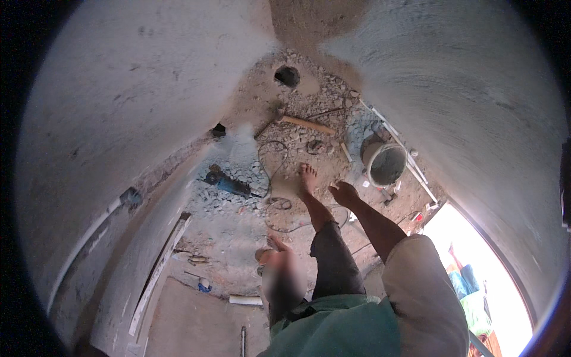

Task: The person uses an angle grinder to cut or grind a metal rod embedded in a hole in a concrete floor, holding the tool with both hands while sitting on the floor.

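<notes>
Head view: right hand (344, 193) hangs empty, fingers loosely curled, just left of the round mortar-filled bucket (385, 163); rough rubble floor (238, 220) beyond; left hand unseen.

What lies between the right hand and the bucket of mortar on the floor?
Nothing visible. The right hand hangs open above rubble-strewn floor, and the bucket stands just beyond it to the right. Only small debris and a thin white pipe beside the bucket lie near that gap.

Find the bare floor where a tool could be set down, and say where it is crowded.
Free: the smooth patch at lower left, between the wall plank and the short white pipe. Crowded: rubble around the blue grinder, hammer and bucket.
</notes>
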Motion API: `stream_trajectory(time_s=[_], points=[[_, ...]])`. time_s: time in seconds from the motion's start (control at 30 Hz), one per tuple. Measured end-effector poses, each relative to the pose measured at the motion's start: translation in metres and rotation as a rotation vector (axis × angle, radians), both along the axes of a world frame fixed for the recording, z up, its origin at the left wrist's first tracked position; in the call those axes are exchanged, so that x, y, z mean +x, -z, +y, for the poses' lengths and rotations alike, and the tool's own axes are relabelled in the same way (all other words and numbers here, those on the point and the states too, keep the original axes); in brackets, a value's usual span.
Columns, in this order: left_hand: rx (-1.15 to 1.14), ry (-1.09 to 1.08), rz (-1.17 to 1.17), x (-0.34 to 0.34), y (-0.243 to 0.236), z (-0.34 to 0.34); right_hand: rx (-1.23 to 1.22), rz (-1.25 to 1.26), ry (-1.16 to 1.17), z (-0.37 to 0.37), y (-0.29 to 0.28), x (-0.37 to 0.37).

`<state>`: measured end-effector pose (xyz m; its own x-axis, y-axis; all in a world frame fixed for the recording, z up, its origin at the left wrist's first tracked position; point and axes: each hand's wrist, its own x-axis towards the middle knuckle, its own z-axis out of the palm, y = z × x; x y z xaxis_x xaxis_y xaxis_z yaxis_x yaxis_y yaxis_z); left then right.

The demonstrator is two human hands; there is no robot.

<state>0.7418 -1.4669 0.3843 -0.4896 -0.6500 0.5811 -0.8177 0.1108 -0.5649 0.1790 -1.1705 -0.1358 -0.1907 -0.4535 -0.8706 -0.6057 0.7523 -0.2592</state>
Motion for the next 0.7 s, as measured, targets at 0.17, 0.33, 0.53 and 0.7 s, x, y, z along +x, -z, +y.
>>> stream_trajectory(time_s=[0.17,0.33,0.53,0.7], points=[[0.251,-0.149,0.223,-0.034,0.052,0.025,0.063,0.028,-0.072,-0.043,0.084,-0.002],[0.333,-0.208,0.270,-0.051,0.086,0.031,0.030,0.114,-0.164,-0.079,0.177,-0.013],[0.379,-0.270,0.240,-0.059,0.107,0.054,0.047,0.130,-0.299,-0.144,0.239,-0.015],[0.400,-0.291,0.213,-0.069,0.122,0.071,0.090,0.260,-0.148,-0.168,0.269,-0.019]])
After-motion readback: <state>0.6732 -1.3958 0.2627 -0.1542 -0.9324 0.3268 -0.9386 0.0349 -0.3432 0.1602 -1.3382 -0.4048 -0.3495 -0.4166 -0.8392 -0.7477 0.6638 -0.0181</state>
